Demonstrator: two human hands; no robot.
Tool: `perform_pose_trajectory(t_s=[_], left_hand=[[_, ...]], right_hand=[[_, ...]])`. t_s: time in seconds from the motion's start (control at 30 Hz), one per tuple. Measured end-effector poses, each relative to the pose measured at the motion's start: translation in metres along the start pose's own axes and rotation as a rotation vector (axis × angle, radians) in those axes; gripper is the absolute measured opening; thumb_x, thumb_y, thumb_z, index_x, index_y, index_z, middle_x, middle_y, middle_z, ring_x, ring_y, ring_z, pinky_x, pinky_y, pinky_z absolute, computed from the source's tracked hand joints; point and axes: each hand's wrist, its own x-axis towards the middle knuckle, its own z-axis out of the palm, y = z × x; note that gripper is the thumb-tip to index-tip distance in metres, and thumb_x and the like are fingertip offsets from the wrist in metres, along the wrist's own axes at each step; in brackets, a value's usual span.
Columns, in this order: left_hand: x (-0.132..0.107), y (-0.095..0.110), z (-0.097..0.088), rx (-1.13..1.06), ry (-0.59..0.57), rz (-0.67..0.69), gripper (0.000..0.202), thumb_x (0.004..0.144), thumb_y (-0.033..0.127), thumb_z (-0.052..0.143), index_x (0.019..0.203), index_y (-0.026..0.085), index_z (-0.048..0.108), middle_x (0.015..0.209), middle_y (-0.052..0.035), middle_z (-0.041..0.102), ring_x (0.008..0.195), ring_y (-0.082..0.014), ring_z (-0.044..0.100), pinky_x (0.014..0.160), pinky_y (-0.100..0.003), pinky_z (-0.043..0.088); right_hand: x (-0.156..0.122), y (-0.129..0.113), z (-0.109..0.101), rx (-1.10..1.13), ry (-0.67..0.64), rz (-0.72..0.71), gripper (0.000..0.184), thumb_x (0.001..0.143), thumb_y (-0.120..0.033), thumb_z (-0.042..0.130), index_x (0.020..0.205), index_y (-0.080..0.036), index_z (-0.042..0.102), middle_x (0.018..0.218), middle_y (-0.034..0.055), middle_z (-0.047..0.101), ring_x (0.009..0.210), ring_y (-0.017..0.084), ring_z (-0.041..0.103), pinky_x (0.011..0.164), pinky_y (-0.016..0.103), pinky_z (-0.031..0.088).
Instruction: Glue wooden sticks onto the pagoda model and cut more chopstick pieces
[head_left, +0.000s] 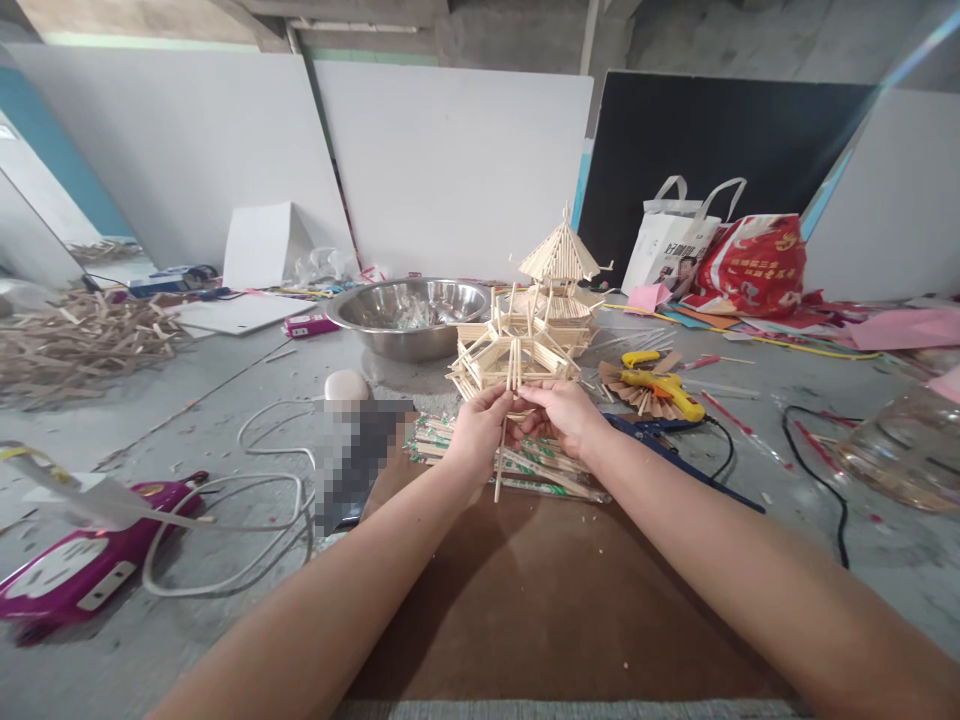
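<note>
My left hand (481, 422) is closed in a pinch on thin wooden chopsticks (514, 366), and one stick hangs down below its fingers. Facing it, my right hand (561, 414) has its thumb and fingers closed on the same sticks, fingertips almost touching the left ones. Just behind the hands stands an open lattice frame (480, 350) built of chopsticks, with sloping sticks at its top; whether the held sticks touch it I cannot tell. A pagoda-like roof (561, 250) of sticks rises farther back. Wrapped chopsticks (555, 487) lie under my hands.
A brown board (510, 600) spreads in front of me. Around it are a steel basin (360, 318), a yellow glue gun (660, 385), a purple power strip (127, 550) with a white cable, a pile of wooden sticks (97, 340), and a red bag (757, 265).
</note>
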Motion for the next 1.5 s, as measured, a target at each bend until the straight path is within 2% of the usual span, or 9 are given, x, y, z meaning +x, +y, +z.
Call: perform_pose_trajectory(t_s=[0.47,0.77,0.87,1.0,1.3,1.5], left_hand=[[0.002,-0.003,-0.002,0.030,0.019,0.006,0.022,0.067,0.026,0.055,0.084,0.013,0.057,0.063,-0.0009,0.060,0.035,-0.0056,0.046,0.032,-0.018,0.036],[0.001,-0.001,0.000,0.086,0.043,0.024,0.021,0.067,0.029,0.056,0.077,0.010,0.058,0.067,-0.0037,0.061,0.033,-0.0048,0.045,0.032,-0.018,0.038],[0.000,0.000,0.001,0.109,0.048,0.016,0.022,0.067,0.030,0.057,0.077,0.010,0.058,0.062,-0.0029,0.060,0.034,-0.0050,0.046,0.032,-0.017,0.038],[0.000,-0.001,0.002,0.131,0.060,0.011,0.023,0.068,0.030,0.056,0.079,0.010,0.058,0.052,-0.0005,0.056,0.034,-0.0060,0.046,0.032,-0.016,0.037],[-0.001,0.000,0.007,0.133,0.102,0.005,0.018,0.069,0.026,0.055,0.079,0.011,0.056,0.055,0.0009,0.054,0.033,-0.0046,0.045,0.031,-0.015,0.035],[-0.002,0.001,0.009,0.130,0.112,0.021,0.019,0.067,0.028,0.057,0.076,0.012,0.056,0.053,0.0017,0.053,0.033,-0.0049,0.044,0.031,-0.016,0.034]], right_hand=[[0.000,0.000,0.002,0.000,-0.009,-0.001,0.013,0.077,-0.011,0.044,0.067,-0.011,0.052,0.056,0.0001,0.059,0.033,0.006,0.051,0.031,0.016,0.038],[-0.001,-0.002,0.002,-0.026,0.018,0.011,0.011,0.076,-0.014,0.047,0.068,-0.011,0.053,0.056,-0.0005,0.059,0.032,0.004,0.048,0.030,0.014,0.036],[-0.004,-0.001,0.001,-0.049,0.020,0.001,0.010,0.076,-0.015,0.048,0.068,-0.012,0.053,0.057,-0.0006,0.059,0.032,0.005,0.048,0.029,0.015,0.035],[-0.017,0.002,-0.005,-0.117,0.023,-0.053,0.010,0.074,-0.016,0.048,0.067,-0.012,0.054,0.057,-0.0011,0.059,0.031,0.004,0.047,0.030,0.016,0.036],[-0.061,0.015,-0.033,-0.219,0.005,-0.072,0.015,0.069,-0.028,0.055,0.074,-0.014,0.056,0.060,-0.0011,0.059,0.035,0.005,0.047,0.035,0.017,0.037],[-0.073,0.025,-0.045,-0.231,0.032,-0.074,0.021,0.068,-0.034,0.056,0.075,-0.013,0.055,0.059,-0.0011,0.059,0.036,0.004,0.047,0.036,0.017,0.037]])
